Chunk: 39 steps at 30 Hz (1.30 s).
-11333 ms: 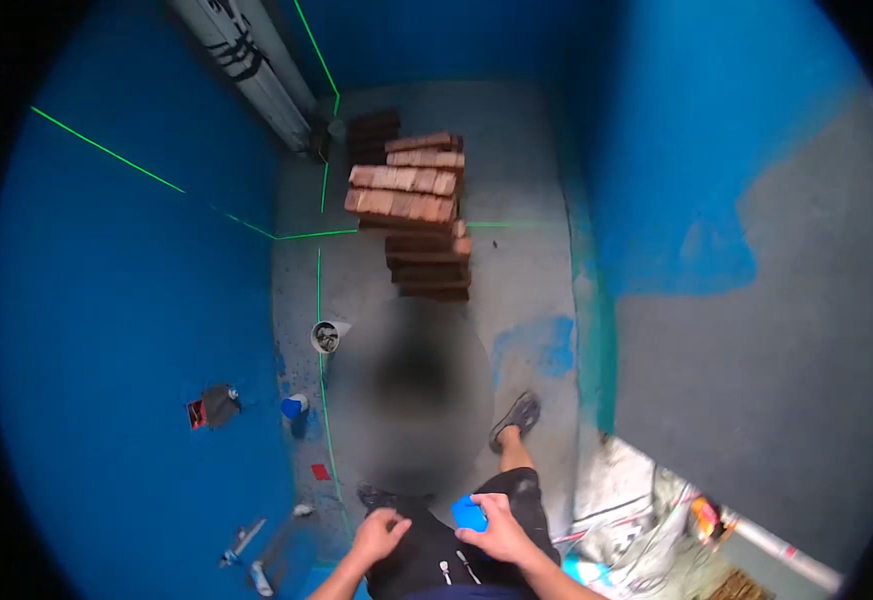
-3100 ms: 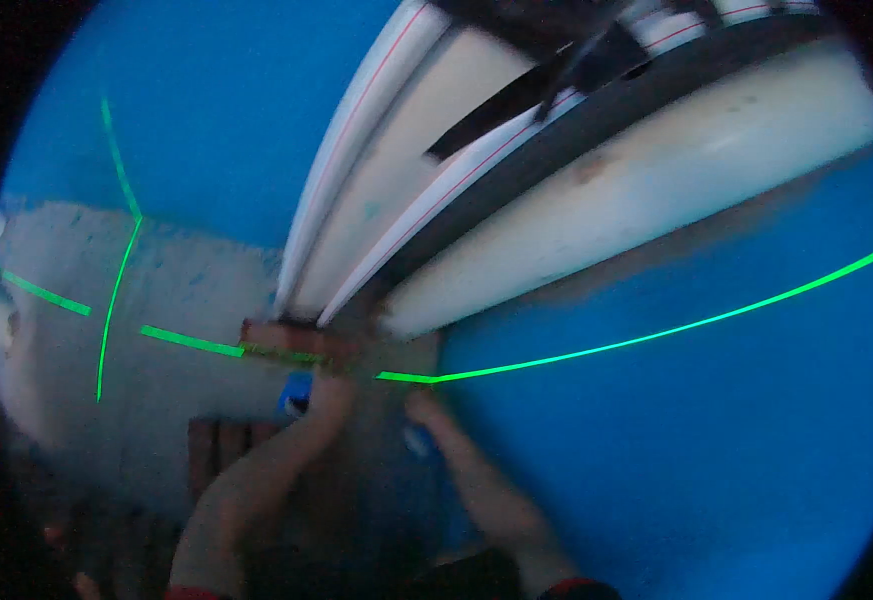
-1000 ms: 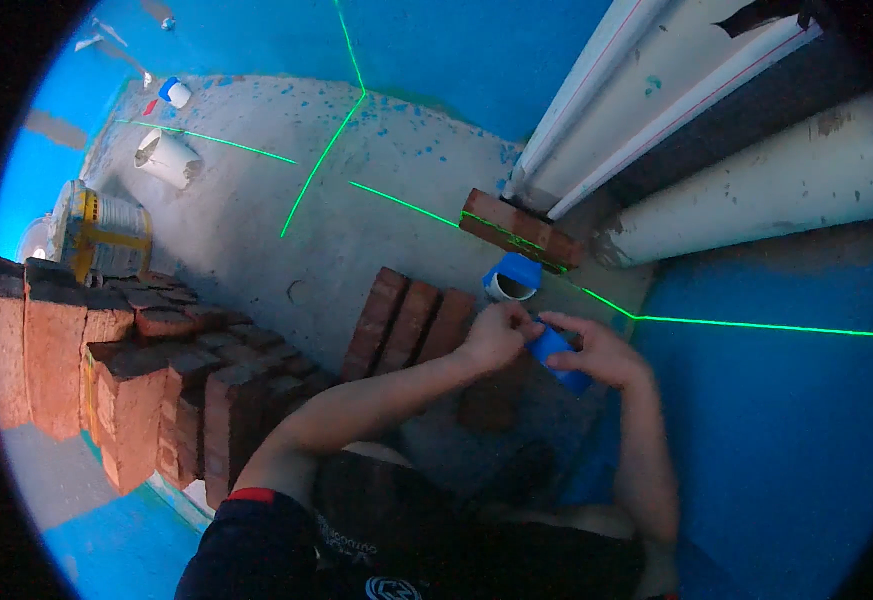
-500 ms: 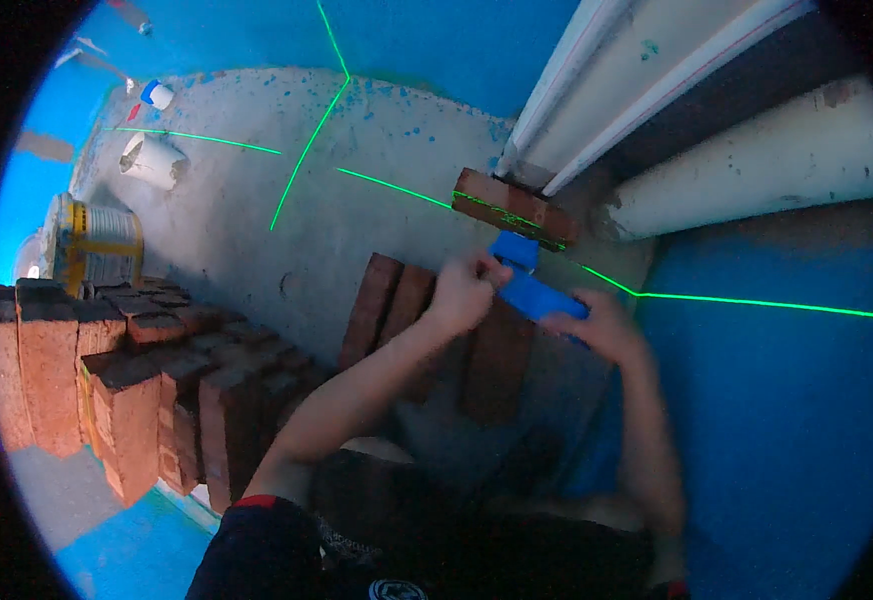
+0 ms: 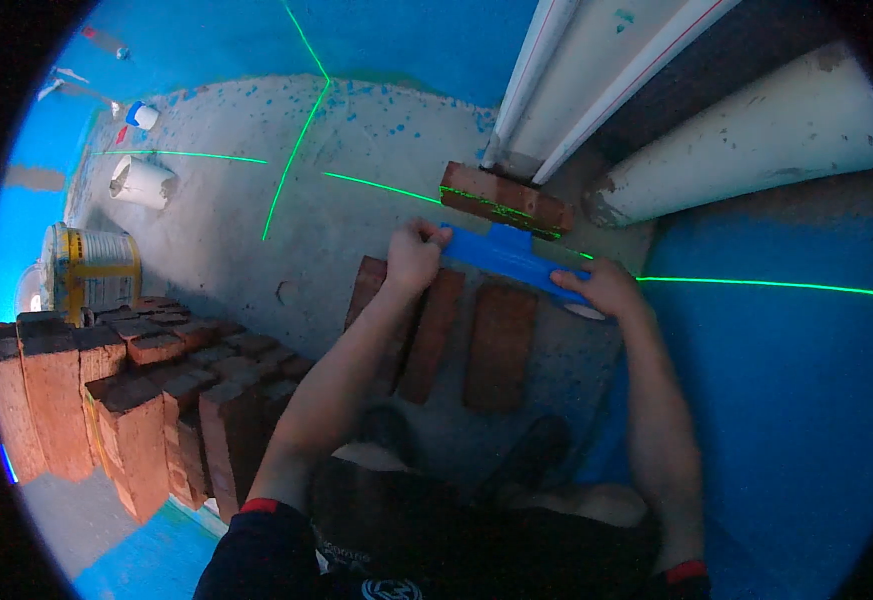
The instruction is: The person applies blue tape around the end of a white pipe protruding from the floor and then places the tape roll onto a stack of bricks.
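A long, flat blue strip (image 5: 502,257) stretches between my hands; I cannot tell just what it is. Its left end is pinched by my left hand (image 5: 416,257), fingers closed. At the other end, my right hand (image 5: 602,287) grips it with the thumb on top, and a pale rounded shape shows beneath that hand. A blue piece juts from the strip's far side, toward a reddish brick (image 5: 507,199) lying crosswise at the foot of the white pipes. Below the strip, nearer me, a brick (image 5: 500,347) and a pair of other bricks (image 5: 431,335) lie on the floor.
Stacked bricks (image 5: 157,390) fill the near left, with a white and yellow bucket (image 5: 97,265) behind. A short white pipe piece (image 5: 144,183) lies farther off. Large white pipes (image 5: 757,150) stand at the right. Green laser lines cross the floor (image 5: 227,215) and blue wall (image 5: 777,400).
My left hand has moved left and my right hand slightly right. The blue strip, angled and bunched before, now spans straight between them. My view has shifted a little.
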Each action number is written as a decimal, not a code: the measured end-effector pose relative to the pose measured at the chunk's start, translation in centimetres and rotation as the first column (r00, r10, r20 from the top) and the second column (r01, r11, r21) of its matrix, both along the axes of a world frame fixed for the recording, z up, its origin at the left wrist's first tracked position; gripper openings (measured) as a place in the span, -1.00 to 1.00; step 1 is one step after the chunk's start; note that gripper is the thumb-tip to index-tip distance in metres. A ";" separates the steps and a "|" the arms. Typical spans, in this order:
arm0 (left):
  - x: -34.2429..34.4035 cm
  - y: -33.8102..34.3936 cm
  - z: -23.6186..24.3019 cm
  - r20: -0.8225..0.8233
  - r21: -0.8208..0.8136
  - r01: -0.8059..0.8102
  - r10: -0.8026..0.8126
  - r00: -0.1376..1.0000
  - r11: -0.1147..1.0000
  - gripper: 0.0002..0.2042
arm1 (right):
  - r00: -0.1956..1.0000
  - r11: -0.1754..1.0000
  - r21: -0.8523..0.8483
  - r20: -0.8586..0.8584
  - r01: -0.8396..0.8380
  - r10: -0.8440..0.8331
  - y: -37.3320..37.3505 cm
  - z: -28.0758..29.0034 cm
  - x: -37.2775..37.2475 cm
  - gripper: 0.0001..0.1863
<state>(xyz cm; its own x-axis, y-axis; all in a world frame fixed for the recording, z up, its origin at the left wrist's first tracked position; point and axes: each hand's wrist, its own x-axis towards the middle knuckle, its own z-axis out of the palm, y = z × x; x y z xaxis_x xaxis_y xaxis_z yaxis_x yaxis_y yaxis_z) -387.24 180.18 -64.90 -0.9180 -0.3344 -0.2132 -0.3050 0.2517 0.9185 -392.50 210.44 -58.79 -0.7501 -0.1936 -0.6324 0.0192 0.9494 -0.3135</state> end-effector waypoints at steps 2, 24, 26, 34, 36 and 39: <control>-0.3 0.5 -0.4 0.026 0.011 0.015 -0.015 1.000 1.000 -0.79 | 0.996 0.999 0.046 -0.082 0.027 -0.024 1.1 -1.0 0.0 -0.19; -3.6 3.3 -2.3 0.516 -0.388 0.629 -0.407 0.754 0.673 -0.74 | 0.997 0.980 0.195 0.048 0.048 -0.058 -2.7 -0.4 -1.3 -0.13; -3.1 3.3 -3.4 0.511 -0.383 0.599 -0.378 0.772 0.703 -0.72 | 0.998 0.979 0.198 -0.053 0.047 -0.037 -4.0 -0.5 -1.1 -0.14; -1.4 4.9 -0.4 0.505 -0.586 0.599 -0.332 0.797 0.546 -0.63 | 0.997 0.960 0.268 0.018 -0.078 0.076 -5.9 -0.2 -1.5 -0.15; -1.1 4.6 0.0 0.460 -0.657 0.528 -0.270 0.846 0.538 -0.58 | 0.996 0.966 0.245 -0.011 -0.079 0.085 -5.9 -0.1 -1.6 -0.17; -1.7 4.3 0.8 0.444 -0.647 0.533 -0.299 0.845 0.546 -0.55 | 0.998 0.959 0.275 0.037 -0.068 0.060 -5.9 0.8 -1.7 -0.20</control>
<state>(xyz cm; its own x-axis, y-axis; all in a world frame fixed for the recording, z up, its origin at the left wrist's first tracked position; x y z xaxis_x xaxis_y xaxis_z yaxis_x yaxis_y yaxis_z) -388.91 184.43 -64.08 -0.9433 -0.0752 -0.3232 -0.1687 0.9474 0.2720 -394.24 204.52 -57.97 -0.7228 -0.0555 -0.6888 -0.0393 0.9985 -0.0392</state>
